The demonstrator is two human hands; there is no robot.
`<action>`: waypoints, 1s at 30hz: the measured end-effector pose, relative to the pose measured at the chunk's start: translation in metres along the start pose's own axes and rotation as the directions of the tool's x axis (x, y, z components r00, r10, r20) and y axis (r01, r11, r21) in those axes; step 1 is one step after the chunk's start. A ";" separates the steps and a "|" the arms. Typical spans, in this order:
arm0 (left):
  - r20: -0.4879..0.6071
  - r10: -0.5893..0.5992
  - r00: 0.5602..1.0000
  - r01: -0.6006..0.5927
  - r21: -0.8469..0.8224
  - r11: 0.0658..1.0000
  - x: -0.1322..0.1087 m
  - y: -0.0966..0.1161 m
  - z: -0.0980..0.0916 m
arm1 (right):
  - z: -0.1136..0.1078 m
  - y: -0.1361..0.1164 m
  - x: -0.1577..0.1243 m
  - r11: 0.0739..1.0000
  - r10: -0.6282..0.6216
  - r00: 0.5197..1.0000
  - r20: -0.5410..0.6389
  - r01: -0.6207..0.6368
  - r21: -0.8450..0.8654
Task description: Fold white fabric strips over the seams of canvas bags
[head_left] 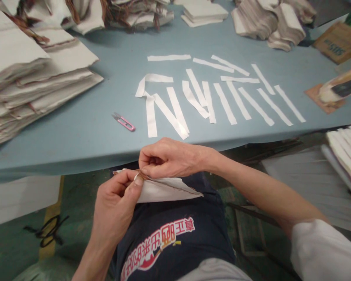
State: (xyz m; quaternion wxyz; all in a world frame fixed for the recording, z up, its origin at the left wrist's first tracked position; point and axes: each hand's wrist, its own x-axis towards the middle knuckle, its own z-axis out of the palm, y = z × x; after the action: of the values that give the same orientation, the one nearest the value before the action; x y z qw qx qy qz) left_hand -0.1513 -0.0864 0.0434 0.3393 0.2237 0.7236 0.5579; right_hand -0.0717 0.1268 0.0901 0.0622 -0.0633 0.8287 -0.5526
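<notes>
A folded piece of off-white fabric [166, 190] with a brownish seam edge is held over my lap, just in front of the table's near edge. My left hand [118, 195] pinches it between thumb and forefinger. Against the same seam, my right hand [169, 158] is closed, its fingertips gripping the edge close to the left thumb. Pink-handled thread snips [124, 121] lie on the table beyond the hands. Several white fabric strips [224, 103] are spread out to their right.
The blue-green table [117, 78] carries stacked fabric pieces [38, 78] at left, a small flat stack [204, 13] at the back and bundled pieces [266, 21] at back right. A cardboard box [336, 43] stands at far right. I wear a dark apron [210, 226].
</notes>
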 end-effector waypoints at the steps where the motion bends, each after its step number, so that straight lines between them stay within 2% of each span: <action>1: 0.004 0.014 1.000 -0.014 0.024 1.000 -0.001 0.003 0.000 | 0.000 0.000 -0.002 0.999 0.009 1.000 0.000 -0.009 0.033; 4: -0.027 0.096 0.995 -0.094 0.086 0.992 -0.004 0.013 0.002 | 0.003 -0.002 -0.008 0.995 0.052 0.997 -0.048 -0.048 0.082; 7: -0.063 0.195 0.979 -0.184 0.150 0.971 -0.008 0.020 0.007 | 0.014 -0.006 -0.017 0.993 0.119 0.980 -0.161 -0.115 0.034; 11: -0.123 0.299 0.946 -0.260 0.260 0.930 -0.013 0.016 0.013 | 0.035 -0.012 -0.027 0.974 0.172 0.925 -0.338 -0.210 -0.080; 14: -0.141 0.358 0.923 -0.307 0.293 0.906 -0.016 0.008 0.019 | 0.047 -0.016 -0.031 0.953 0.265 0.878 -0.399 -0.301 -0.030; 16: -0.138 0.375 0.917 -0.325 0.288 0.901 -0.016 0.005 0.021 | 0.052 -0.016 -0.032 0.930 0.354 0.843 -0.404 -0.361 0.063; 18: -0.124 0.348 0.929 -0.306 0.266 0.914 -0.015 0.005 0.022 | 0.052 -0.013 -0.031 0.907 0.421 0.822 -0.383 -0.388 0.164; 22: -0.052 0.222 0.974 -0.209 0.188 0.960 -0.011 0.012 0.017 | 0.048 -0.004 -0.031 0.864 0.464 0.846 -0.260 -0.368 0.344; 25: -0.053 0.167 0.984 -0.157 0.166 0.974 -0.008 0.016 0.013 | 0.046 -0.003 -0.032 0.863 0.439 0.868 -0.230 -0.337 0.377; 30: 0.002 0.166 0.986 -0.164 0.151 0.975 -0.007 0.019 0.012 | 0.052 -0.006 -0.032 0.884 0.420 0.873 -0.250 -0.330 0.332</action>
State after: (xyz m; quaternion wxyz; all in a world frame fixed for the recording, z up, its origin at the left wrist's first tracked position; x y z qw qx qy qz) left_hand -0.1390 -0.0782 0.0620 0.2700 0.3052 0.7445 0.5289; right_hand -0.0307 0.0826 0.0770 0.0449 0.1985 0.7380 -0.6434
